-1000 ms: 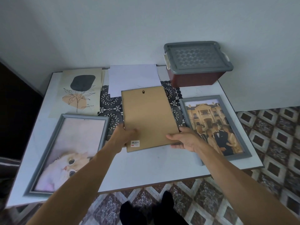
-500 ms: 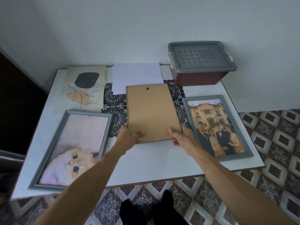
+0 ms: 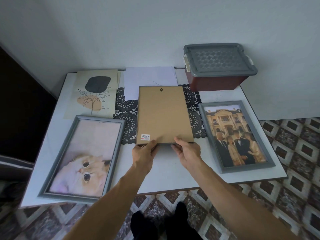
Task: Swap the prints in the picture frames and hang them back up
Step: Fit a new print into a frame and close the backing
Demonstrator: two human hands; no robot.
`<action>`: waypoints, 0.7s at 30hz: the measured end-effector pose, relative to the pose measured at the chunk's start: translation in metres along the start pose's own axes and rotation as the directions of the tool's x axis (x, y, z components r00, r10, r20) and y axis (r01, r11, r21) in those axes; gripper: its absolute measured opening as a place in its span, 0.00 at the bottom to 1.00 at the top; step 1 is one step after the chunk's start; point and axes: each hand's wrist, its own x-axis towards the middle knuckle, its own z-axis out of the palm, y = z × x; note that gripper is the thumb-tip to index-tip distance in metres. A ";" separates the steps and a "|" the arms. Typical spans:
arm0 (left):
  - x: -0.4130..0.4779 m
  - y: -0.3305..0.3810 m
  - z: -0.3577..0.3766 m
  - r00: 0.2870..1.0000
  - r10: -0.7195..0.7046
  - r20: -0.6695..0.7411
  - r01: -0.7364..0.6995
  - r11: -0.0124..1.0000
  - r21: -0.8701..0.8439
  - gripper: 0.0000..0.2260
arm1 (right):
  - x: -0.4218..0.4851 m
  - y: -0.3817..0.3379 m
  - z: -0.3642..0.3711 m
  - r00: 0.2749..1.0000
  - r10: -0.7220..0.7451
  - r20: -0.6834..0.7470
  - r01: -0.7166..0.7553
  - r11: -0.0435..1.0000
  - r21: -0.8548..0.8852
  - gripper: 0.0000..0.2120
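Surface (image 3: 166,179): bare strip along near edge. Cat frame (image 3: 78,157) left, group frame (image 3: 236,135) right. Backing board (image 3: 163,115) centre, over doily (image 3: 127,118). Left hand (image 3: 144,153), right hand (image 3: 187,154): both gripping board's near edge.

Bare forearms, no sleeves — black socks (image 3: 143,224) on both feet.

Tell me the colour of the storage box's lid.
Grey, with a honeycomb pattern; the lid shows in the head view.
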 end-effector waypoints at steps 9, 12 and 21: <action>-0.001 -0.004 0.019 0.992 0.054 -0.117 -0.047 0.997 0.061 0.13 | 0.000 0.012 0.013 0.987 -0.113 -0.112 0.097 0.985 -0.140 0.19; -0.001 -0.004 0.021 0.990 0.044 -0.136 -0.037 0.998 0.055 0.14 | -0.001 0.011 0.013 0.986 -0.125 -0.110 0.106 0.980 -0.167 0.18; -0.008 -0.016 0.025 0.994 -0.050 -0.099 0.054 0.998 0.043 0.07 | 0.003 0.004 0.001 0.998 -0.029 0.055 0.040 0.976 -0.214 0.18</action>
